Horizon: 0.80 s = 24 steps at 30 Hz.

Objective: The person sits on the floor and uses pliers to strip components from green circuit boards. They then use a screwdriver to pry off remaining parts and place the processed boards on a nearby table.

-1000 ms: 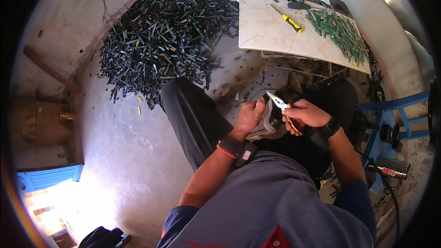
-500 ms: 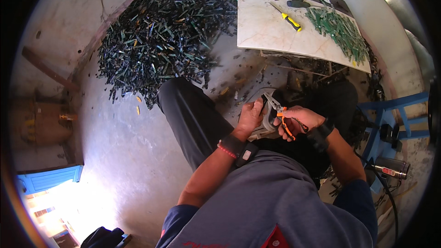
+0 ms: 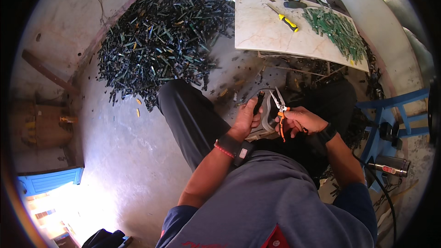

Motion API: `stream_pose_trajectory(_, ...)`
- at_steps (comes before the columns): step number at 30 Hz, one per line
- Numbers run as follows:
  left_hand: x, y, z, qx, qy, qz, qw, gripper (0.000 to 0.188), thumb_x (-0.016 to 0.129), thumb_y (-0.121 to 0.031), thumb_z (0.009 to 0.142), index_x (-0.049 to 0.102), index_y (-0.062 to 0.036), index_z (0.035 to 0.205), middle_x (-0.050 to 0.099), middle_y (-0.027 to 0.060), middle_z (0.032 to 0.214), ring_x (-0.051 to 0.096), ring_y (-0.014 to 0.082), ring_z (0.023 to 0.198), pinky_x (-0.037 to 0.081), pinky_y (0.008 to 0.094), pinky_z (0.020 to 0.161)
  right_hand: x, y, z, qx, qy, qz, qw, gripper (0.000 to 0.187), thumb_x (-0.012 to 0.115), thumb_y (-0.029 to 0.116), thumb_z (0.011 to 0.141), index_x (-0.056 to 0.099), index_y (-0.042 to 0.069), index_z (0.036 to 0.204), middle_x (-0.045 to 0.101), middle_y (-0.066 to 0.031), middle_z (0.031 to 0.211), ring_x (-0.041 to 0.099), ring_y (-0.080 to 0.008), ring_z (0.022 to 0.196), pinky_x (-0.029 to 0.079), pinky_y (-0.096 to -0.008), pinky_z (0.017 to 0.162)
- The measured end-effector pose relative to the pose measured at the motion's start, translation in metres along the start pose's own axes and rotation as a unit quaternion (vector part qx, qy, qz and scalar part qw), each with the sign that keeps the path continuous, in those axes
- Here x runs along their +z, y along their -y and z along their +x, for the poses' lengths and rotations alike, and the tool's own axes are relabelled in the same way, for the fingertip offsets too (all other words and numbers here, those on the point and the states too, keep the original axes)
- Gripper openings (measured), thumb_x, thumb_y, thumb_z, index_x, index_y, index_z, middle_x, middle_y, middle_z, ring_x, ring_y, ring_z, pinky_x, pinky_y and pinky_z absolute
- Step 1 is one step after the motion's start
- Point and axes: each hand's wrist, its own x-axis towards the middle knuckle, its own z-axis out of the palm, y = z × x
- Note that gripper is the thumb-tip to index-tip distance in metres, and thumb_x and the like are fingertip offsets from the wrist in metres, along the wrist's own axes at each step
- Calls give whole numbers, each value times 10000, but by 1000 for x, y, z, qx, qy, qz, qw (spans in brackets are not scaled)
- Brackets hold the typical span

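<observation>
Between my knees, my left hand [image 3: 248, 118] is closed round a small dark strip [image 3: 260, 99], its upper end sticking out past the thumb. Beside it on the right, my right hand [image 3: 307, 120] grips long-nose pliers [image 3: 281, 121] with orange and black handles. The plier jaws are spread apart and point away from me, just clear of the strip. Under both hands lies my grey-soled dark shoe [image 3: 268, 118].
A large heap of dark strips [image 3: 156, 41] covers the floor ahead on the left. A pale board [image 3: 271, 34] at the far right carries a yellow-handled tool [image 3: 288, 23] and a pile of green strips [image 3: 333, 30]. A blue stool [image 3: 381, 115] stands at my right.
The plier jaws have opened and drawn away to the right from the dark strip. My left hand has tilted slightly, and more of the strip now shows.
</observation>
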Motion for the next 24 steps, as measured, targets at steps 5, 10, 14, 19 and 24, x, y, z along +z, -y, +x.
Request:
stream_pose_trajectory(5,6,-7,-4,-37,14,-41,998,354,457,-410,919,446,-100,749,273,-47,533,234,65,423,161,226,389,3,-6,2,-22,-20,57,998,398,429,333,960,530,1,1156,652,-129,942,662,-197,802,511,-243,536)
stream_pose_trajectory(10,10,-12,-9,-53,26,-62,996,363,434,-423,927,440,-104,753,283,-40,529,234,74,417,182,220,391,1,-14,1,-52,-8,87,995,376,444,284,950,516,13,1200,648,-114,943,661,-208,830,526,-263,538)
stream_pose_trajectory(14,10,-12,-8,-52,32,-66,996,376,418,-435,933,443,-105,752,279,-42,515,231,75,409,183,224,391,6,-13,-2,-49,2,117,992,361,451,254,946,501,22,1219,645,-122,953,661,-218,841,516,-254,508)
stream_pose_trajectory(19,8,-13,-8,-59,69,-72,993,385,397,-440,942,450,-109,752,281,-50,494,222,75,395,190,228,390,10,-13,-1,-33,-22,71,997,347,449,241,951,494,29,1222,645,-121,950,661,-215,835,508,-245,493)
stream_pose_trajectory(24,6,-14,-9,-61,103,-75,990,390,380,-438,946,458,-115,741,283,-54,482,224,75,387,195,226,387,17,-9,-3,-33,-32,50,998,342,452,248,954,503,24,1207,645,-118,944,662,-205,824,502,-236,486)
